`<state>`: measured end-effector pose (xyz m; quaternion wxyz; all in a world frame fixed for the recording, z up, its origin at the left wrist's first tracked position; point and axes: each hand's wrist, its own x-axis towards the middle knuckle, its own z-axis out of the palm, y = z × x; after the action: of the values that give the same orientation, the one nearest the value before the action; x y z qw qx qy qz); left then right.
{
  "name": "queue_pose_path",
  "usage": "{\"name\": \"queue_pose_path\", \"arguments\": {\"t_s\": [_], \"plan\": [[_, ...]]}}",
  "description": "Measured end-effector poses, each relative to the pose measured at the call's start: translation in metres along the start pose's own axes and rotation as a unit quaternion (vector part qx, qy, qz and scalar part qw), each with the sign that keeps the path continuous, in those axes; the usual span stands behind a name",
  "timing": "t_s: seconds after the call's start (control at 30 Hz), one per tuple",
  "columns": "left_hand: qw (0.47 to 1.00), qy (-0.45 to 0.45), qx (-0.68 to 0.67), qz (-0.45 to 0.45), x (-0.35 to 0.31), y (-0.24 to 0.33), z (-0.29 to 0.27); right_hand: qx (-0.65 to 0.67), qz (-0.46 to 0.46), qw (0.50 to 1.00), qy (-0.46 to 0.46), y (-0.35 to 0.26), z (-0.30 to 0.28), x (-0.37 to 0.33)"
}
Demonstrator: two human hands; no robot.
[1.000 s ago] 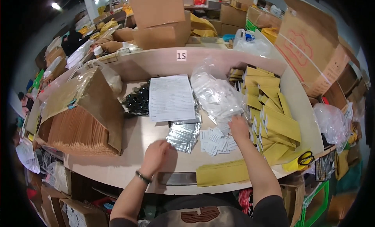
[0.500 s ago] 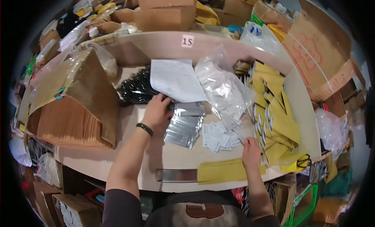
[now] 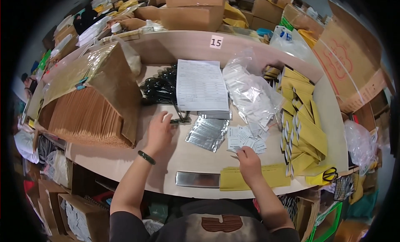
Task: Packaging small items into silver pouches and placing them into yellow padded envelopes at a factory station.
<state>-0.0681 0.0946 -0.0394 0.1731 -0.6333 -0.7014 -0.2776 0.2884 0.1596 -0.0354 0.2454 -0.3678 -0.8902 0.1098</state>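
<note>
My left hand (image 3: pixel 159 131), with a dark bangle at the wrist, is over the table with its fingers apart and nothing visible in them. Just beyond its fingertips lie a few thin black pieces (image 3: pixel 181 120), in front of a pile of glossy black items (image 3: pixel 160 86). My right hand (image 3: pixel 250 162) is closed in a pinch on a small white card, mostly hidden by the fingers. It is at the near edge of a loose heap of small printed white cards (image 3: pixel 239 136). Silvery plastic sleeves (image 3: pixel 207 134) lie between the hands. A yellow envelope (image 3: pixel 271 177) lies under my right wrist.
A carton (image 3: pixel 121 84) packed with brown cardboard pieces stands at left. Behind are a printed sheet (image 3: pixel 202 86) and a clear bag of white cards (image 3: pixel 252 94). Yellow envelopes (image 3: pixel 306 134) are piled at right. A shiny metal strip (image 3: pixel 197 179) lies near the front edge.
My left hand has drawn back from the black pile, and thin black pieces now show in front of it. My right hand has moved left to the cards' near edge. The whole view has shifted slightly.
</note>
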Motion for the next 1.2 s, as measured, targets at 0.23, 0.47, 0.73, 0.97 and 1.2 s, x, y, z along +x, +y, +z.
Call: {"name": "queue_pose_path", "arguments": {"t_s": [0.23, 0.47, 0.73, 0.97, 1.2], "plan": [[0.963, -0.249, -0.001, -0.099, -0.018, -0.023, 0.009, 0.116, -0.028, 0.985, -0.127, -0.049, 0.053, 0.057], [0.981, -0.143, -0.110, -0.071, -0.037, 0.015, 0.000, 0.218, 0.121, 0.967, -0.056, -0.049, 0.080, 0.041], [0.980, -0.020, -0.162, -0.117, -0.046, 0.008, 0.020, 0.161, 0.148, 0.975, -0.023, -0.039, 0.094, 0.043], [0.937, -0.020, -0.265, -0.229, -0.049, 0.048, -0.083, 0.408, 0.177, 0.872, -0.203, -0.093, -0.003, 0.031], [0.915, -0.123, -0.326, -0.201, -0.108, 0.111, -0.074, 0.138, -0.073, 0.987, -0.027, -0.072, 0.011, -0.037]]}}
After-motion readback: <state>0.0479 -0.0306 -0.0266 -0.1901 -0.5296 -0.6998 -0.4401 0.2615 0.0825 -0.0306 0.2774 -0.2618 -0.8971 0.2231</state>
